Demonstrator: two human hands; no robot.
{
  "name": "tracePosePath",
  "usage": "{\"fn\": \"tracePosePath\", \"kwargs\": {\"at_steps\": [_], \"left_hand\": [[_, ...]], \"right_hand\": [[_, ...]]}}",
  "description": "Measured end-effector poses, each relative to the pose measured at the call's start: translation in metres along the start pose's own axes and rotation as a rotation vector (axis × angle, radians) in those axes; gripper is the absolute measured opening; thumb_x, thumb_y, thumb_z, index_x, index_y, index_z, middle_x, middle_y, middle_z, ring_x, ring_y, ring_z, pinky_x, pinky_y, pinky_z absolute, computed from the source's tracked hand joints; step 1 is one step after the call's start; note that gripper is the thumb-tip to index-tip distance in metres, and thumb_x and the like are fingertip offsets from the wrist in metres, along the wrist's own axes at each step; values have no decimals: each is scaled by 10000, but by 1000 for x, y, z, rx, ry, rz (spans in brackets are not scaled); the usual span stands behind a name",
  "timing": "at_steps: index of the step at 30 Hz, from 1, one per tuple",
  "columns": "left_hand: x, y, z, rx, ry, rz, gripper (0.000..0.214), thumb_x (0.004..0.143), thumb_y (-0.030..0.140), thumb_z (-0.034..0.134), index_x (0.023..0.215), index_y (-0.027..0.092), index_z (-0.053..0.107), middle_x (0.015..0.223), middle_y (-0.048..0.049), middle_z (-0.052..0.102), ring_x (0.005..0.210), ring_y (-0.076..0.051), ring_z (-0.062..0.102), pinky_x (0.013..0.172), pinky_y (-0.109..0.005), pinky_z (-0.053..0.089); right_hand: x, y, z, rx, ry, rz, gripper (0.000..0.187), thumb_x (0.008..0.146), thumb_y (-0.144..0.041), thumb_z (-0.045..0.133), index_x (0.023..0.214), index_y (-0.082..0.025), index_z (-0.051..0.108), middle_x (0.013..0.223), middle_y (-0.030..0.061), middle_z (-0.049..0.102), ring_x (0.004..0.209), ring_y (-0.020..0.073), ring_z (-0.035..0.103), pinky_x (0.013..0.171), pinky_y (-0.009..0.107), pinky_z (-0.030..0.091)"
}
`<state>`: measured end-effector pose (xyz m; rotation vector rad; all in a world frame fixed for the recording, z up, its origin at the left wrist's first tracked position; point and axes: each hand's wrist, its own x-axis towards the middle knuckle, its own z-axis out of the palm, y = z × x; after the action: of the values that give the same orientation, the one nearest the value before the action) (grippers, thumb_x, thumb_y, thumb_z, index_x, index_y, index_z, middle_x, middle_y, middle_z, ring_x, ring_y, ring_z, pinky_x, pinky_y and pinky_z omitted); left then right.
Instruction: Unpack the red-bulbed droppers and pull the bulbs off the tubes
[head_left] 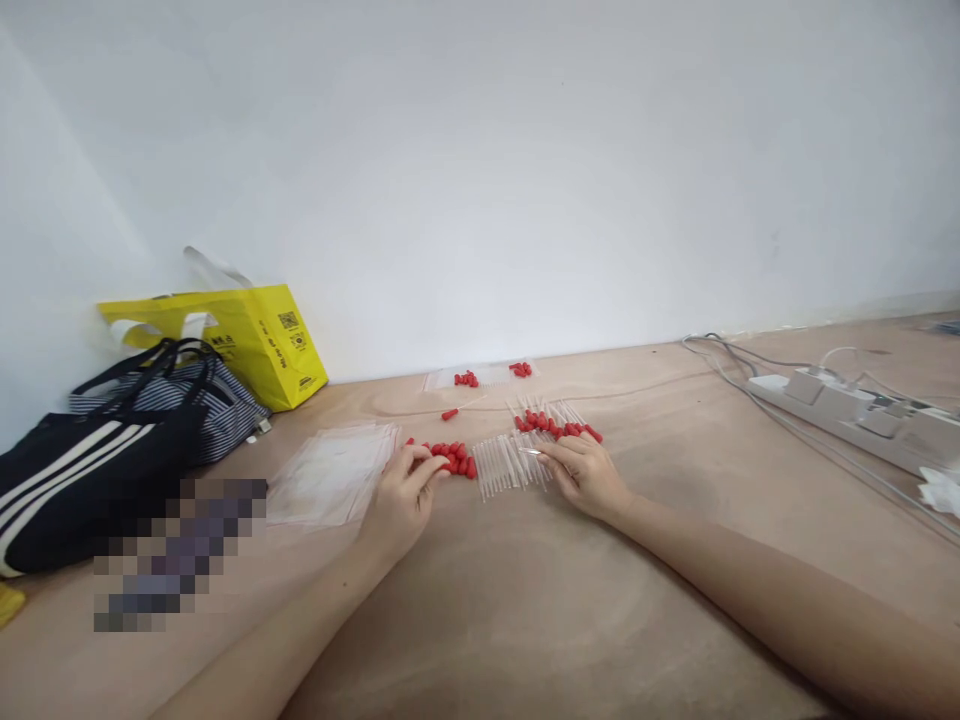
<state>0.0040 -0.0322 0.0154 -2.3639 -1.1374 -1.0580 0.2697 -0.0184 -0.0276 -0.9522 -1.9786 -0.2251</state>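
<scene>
My left hand (401,500) is closed in a pinch at the left side of a pile of red rubber bulbs (459,460), its fingertips on a bulb there. Between thumb and fingers, my right hand (589,475) grips a thin clear dropper tube (530,452) that points left. Below that tube, a row of clear tubes (495,467) lies side by side on the table. Just behind my right hand sits a group of tubes with red bulbs fitted (551,424). Farther back lies a single red-capped dropper (450,414).
Clear zip bags (330,475) are stacked left of my left hand. Bagged red-bulbed droppers (466,380) lie by the wall. A yellow bag (289,345) and a black bag (97,480) stand at left. A white power strip (847,410) with cables lies at right.
</scene>
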Motion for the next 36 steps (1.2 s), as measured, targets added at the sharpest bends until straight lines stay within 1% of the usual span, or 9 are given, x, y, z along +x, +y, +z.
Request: {"fn": "tracePosePath", "kwargs": {"at_steps": [2,4,8,11,15,19,24,29,36], "left_hand": [[8,-11,-4,34,1,-138,245,820,255,384,882,171,605,829,-64,546,791,-168,550,717,-294,469],[18,-24,-8,80,-71,-266,260,793,225,385,909,159,607,858,-71,554,822,-181,553,725,-294,462],[39,-49,-13,155,-375,-538,299,718,188,441,988,160,566,826,-39,614,804,-173,573,707,-255,439],[49,-61,-9,183,-451,-653,280,696,262,494,952,162,554,790,-26,635,742,-172,589,629,-242,427],[50,-69,-1,181,-525,-695,205,656,310,553,793,160,576,740,-29,647,688,-166,595,565,-223,409],[50,-77,1,175,-584,-695,222,690,386,526,688,172,583,694,-9,647,664,-152,595,549,-208,404],[69,-92,13,224,-610,-679,279,803,381,433,784,152,592,818,-30,630,806,-174,579,668,-252,433],[99,-101,54,181,-746,-566,274,834,301,467,1056,145,502,1062,-70,528,904,-172,538,767,-373,459],[121,-95,99,179,-835,-491,275,837,294,461,1071,155,495,1082,-72,519,912,-173,534,769,-370,461]], "right_hand": [[1,3,4,39,-16,60,252,829,-165,381,999,-156,567,756,54,554,684,141,498,631,261,380],[4,4,9,30,-31,111,300,811,-113,354,1043,-131,544,779,69,525,722,153,499,658,263,408],[13,5,19,-80,-93,198,296,755,-34,348,938,-94,572,750,77,472,705,165,467,675,283,419],[21,1,24,-156,-213,259,261,710,1,369,841,-109,566,795,81,455,696,156,450,665,275,413],[29,-7,28,-198,-406,323,267,664,40,379,827,-92,544,884,103,431,688,138,453,673,263,398],[31,-13,31,-184,-467,312,247,692,24,379,855,-76,536,918,124,430,683,137,468,680,259,397],[28,-15,30,-202,-426,269,157,774,-86,395,808,-99,548,899,111,458,715,143,487,682,251,400],[18,-11,12,-196,-311,209,207,816,-154,372,822,-149,579,850,69,504,730,140,508,665,246,389],[0,6,-11,-106,-212,102,201,813,-238,438,821,-179,630,787,59,563,740,156,519,718,307,355]]}}
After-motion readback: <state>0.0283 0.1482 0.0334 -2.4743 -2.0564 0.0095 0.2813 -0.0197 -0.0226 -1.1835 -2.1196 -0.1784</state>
